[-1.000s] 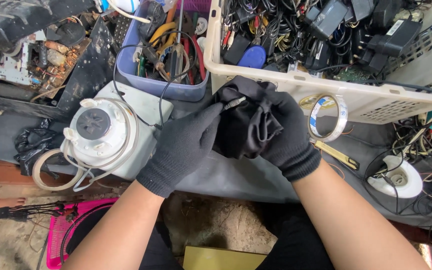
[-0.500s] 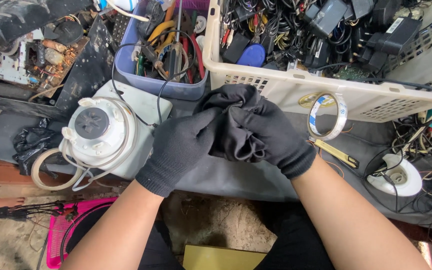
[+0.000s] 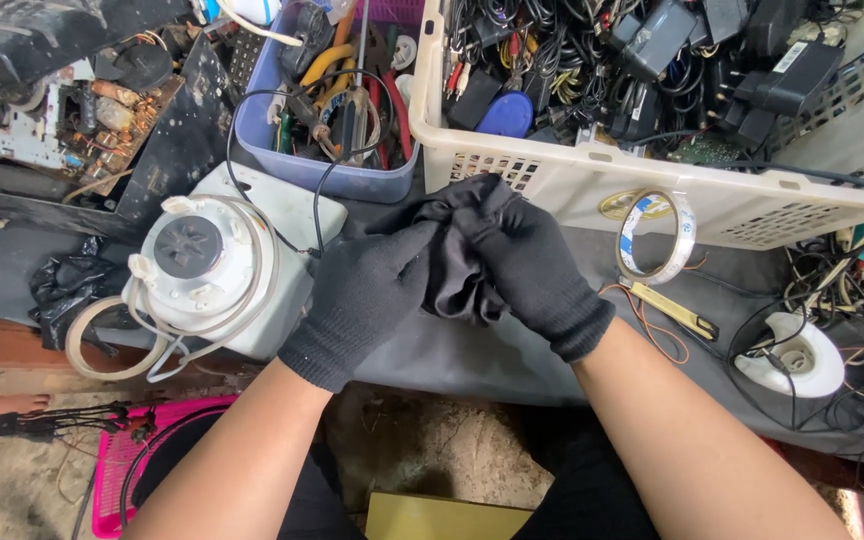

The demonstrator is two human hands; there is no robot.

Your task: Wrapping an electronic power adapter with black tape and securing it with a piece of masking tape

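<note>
Both my hands wear black knit gloves and meet at the middle of the workbench. My left hand [image 3: 367, 300] and my right hand [image 3: 542, 270] together clutch a bunched black cloth [image 3: 457, 285] between them, just in front of the cream basket. A white blender base [image 3: 207, 270] with its cord looped around it stands to the left of my left hand. What the cloth wraps, if anything, is hidden.
A cream plastic basket [image 3: 592, 185] full of black adapters and cables sits behind my hands. A blue tub [image 3: 322, 170] holds tools and wires. A tape roll [image 3: 657, 235] leans on the basket. A white lamp socket [image 3: 792, 360] lies right; a circuit board [image 3: 82, 120] far left.
My hands have closed over the black cloth and bunched it tighter. My right hand has slid over the top of it. Nothing else on the bench moved.
</note>
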